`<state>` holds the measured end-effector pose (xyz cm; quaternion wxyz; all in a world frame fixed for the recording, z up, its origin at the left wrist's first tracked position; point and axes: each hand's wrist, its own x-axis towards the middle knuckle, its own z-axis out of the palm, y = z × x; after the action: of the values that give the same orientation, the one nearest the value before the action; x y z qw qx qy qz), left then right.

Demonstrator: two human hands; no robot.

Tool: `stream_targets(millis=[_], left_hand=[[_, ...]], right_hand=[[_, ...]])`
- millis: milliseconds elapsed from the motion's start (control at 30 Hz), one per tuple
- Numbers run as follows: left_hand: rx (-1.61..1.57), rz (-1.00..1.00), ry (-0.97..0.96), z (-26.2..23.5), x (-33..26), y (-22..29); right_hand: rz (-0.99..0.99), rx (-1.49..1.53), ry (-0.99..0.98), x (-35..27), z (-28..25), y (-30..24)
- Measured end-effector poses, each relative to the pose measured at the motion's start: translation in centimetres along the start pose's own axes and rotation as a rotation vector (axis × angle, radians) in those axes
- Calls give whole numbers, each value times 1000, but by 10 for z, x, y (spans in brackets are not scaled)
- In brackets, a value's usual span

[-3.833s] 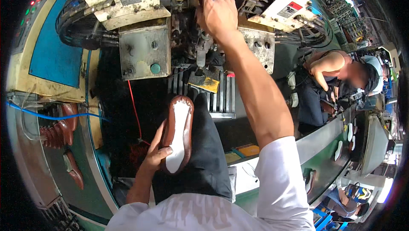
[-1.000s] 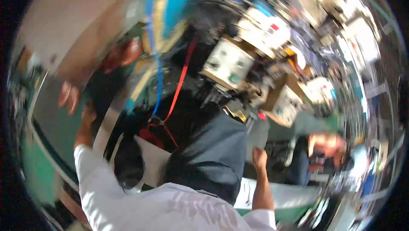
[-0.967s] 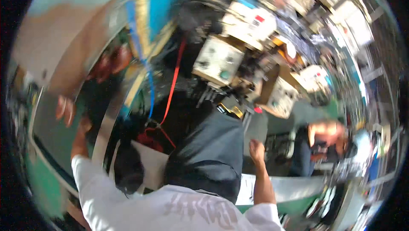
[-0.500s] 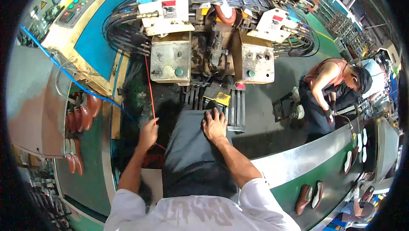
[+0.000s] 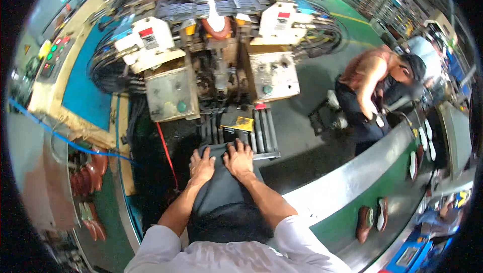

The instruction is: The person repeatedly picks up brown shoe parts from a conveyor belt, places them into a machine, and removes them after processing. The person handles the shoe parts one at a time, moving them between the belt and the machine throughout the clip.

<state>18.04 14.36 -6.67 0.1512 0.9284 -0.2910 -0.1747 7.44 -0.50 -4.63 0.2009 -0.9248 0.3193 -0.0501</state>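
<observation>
My left hand (image 5: 202,167) lies on the knee of my dark trousers (image 5: 226,207), fingers spread and holding nothing. Beside it, my right hand (image 5: 238,159) rests on the other knee, its fingers also stretched out. Ahead of both hands stands a large shoe machine with two control boxes (image 5: 173,92). A brown shoe (image 5: 217,32) with a white part on top sits in the middle of the machine. To the left of my left hand, a red cord (image 5: 165,149) hangs from under the left box. A slatted pedal (image 5: 264,132) lies just past my knees.
Brown shoes (image 5: 93,220) stand on the left conveyor, and a pair (image 5: 365,225) on the right one. A blue hose (image 5: 65,137) crosses the left side. At the right, a person in a cap (image 5: 370,82) bends over the conveyor's metal edge (image 5: 347,177).
My left hand has let go of the red cord and come down onto my left knee. The right hand stays on the knee. My view has turned, shifting the machine left.
</observation>
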Motion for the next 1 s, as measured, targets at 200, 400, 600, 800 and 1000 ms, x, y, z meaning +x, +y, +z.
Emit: stream_targets(millis=[200,400,600,800,1000], left_hand=[[24,92,42,15,4,-20],[-105,206,-83,-9,58,-63],[-442,274,304,-158,110,-2],[-730,328,383,-254,171,39],[-850,224,242,-281,201,94]], right_hand=[[31,15,-102,0,-12,-4],[-13,39,-20,-12,-12,4],[-35,88,2,-14,-15,2],[-18,46,-40,-3,-9,-1],[35,54,-44,-1,-9,6]])
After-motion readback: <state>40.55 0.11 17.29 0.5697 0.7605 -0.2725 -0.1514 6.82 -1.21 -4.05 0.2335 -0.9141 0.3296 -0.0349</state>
